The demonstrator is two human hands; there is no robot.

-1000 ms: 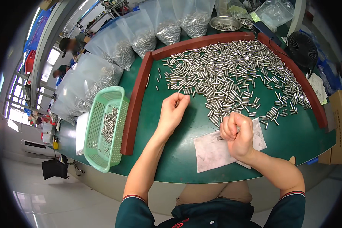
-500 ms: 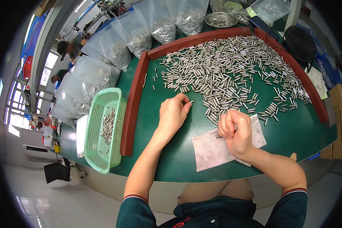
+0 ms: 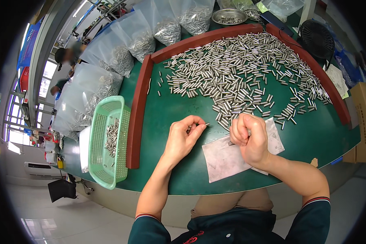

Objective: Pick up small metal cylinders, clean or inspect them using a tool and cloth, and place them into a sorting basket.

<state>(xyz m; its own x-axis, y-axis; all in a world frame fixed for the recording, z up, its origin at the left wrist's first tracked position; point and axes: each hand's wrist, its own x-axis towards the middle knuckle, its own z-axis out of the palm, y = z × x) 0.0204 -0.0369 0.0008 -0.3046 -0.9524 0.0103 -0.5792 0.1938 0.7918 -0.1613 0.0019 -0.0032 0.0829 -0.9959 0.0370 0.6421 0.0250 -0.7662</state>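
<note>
My left hand (image 3: pixel 183 138) is above the green tabletop, thumb and forefinger pinched on a small metal pin (image 3: pixel 207 124) whose end sticks out. More metal shows inside its curled fingers. Close by on the right, my right hand (image 3: pixel 252 140) is closed in a fist over a stained whitish cloth (image 3: pixel 221 160). A bit of something greyish shows at its fingers, but I cannot make out what it is. Beyond both hands spreads a wide heap of shiny metal pins (image 3: pixel 227 75), its nearest pins close to my right hand's knuckles.
A red-brown raised border (image 3: pixel 138 122) frames the heap. Left of it stands a light green basket (image 3: pixel 94 162) with some pins. Clear bags (image 3: pixel 166 30) of pins line the back, with a metal bowl (image 3: pixel 229 17) and a black fan (image 3: pixel 317 38) at the far right.
My left hand has come nearer my body and slightly right, still pinching a pin. The right fist stays over the cloth. The whole view has shifted a little.
</note>
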